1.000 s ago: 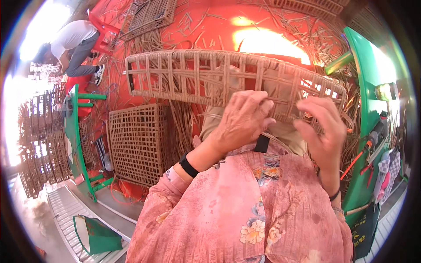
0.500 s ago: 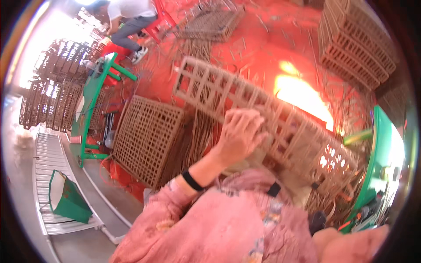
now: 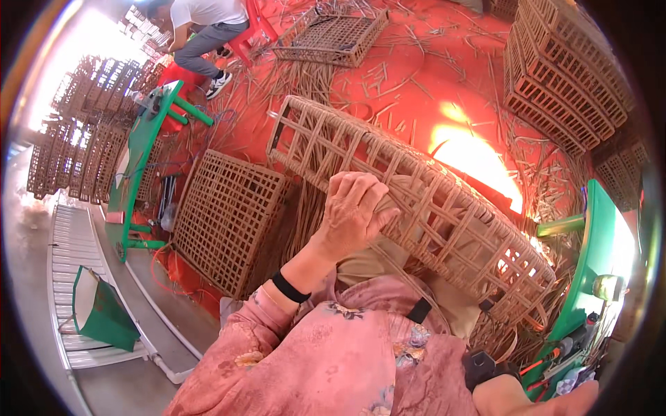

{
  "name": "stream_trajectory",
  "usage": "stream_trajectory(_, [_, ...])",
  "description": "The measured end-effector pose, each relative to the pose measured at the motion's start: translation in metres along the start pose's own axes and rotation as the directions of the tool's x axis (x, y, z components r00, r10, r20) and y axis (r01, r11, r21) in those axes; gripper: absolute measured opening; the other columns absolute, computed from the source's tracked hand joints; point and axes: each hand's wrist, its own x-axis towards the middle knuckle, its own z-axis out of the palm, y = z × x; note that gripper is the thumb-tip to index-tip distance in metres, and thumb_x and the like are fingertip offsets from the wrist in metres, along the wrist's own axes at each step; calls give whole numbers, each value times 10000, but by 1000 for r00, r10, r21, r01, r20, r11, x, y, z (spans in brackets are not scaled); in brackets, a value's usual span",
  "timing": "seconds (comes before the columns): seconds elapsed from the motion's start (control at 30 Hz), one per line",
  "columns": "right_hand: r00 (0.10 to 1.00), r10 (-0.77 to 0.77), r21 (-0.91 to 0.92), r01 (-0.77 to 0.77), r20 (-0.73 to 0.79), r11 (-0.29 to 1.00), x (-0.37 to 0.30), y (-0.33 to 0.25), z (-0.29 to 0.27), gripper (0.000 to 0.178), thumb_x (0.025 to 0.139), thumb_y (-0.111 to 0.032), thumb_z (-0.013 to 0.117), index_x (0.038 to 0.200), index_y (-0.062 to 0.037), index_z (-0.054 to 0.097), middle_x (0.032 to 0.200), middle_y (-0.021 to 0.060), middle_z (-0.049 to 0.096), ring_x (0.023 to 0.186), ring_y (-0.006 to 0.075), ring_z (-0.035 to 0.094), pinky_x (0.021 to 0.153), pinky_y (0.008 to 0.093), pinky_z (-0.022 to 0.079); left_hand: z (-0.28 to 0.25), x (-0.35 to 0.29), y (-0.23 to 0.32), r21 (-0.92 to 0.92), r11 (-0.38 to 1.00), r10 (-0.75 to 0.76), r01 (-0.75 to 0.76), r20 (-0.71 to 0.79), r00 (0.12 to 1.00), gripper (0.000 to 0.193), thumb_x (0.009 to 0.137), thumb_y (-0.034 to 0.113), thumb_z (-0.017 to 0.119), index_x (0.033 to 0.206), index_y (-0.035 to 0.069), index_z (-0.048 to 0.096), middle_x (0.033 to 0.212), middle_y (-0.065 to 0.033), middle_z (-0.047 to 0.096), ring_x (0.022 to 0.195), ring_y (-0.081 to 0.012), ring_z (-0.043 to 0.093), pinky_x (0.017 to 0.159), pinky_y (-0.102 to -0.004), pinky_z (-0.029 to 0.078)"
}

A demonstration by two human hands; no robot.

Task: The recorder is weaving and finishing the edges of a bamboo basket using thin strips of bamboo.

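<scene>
Fingers (image 3: 371, 201) of the left hand (image 3: 354, 218) curl closed over the near edge of the long wicker cage panel (image 3: 409, 201), which lies tilted across the lap. I judge the grip one-sided: the far end overhangs, so the panel could pivot off and catch the flat square lattice (image 3: 225, 222) leaning just left of it. Right of the panel, the right hand (image 3: 538, 402) is cut off at the frame's lower edge; I cannot tell whether it holds anything.

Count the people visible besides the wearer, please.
1: a co-worker sits at the upper left on a red stool, near a flat woven tray. Others may be hidden beyond the rim.
</scene>
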Motion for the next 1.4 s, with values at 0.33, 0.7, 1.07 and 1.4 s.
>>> stream_trajectory(0.33, [1000,-20,40,20,4,999,4,0,2,238,840,-166,770,1004,-2,718,1022,165,710,869,303,679,739,374,527,-3,6,-10,55,998,-19,19,-1,1000,469,920,489,744,1146,93,639,1187,-95,582,1092,-306,559,987,-476,405])
stream_trajectory(0.7, [998,-63,83,62,7,995,12,-10,7,246,838,-181,773,1005,-9,719,1018,158,709,869,300,680,741,369,531,-5,6,-32,44,999,30,-30,-5,1000,539,941,550,708,1208,85,651,1206,-103,583,1134,-316,560,1006,-468,415])
stream_trajectory(1.07, [994,-101,108,97,33,989,18,-12,11,254,837,-196,777,1007,-15,720,1013,152,709,869,297,682,744,364,535,-10,10,-73,135,990,52,-39,-93,994,440,925,488,733,1132,116,621,1112,-82,593,1081,-308,570,977,-478,405])
stream_trajectory(1.4, [993,-116,125,112,22,986,23,-20,10,261,835,-209,780,1007,-22,721,1010,146,709,869,295,684,746,359,538,-21,-2,-95,184,983,4,18,-119,993,509,1001,570,618,1112,73,637,1133,-112,631,1088,-334,588,970,-480,415])
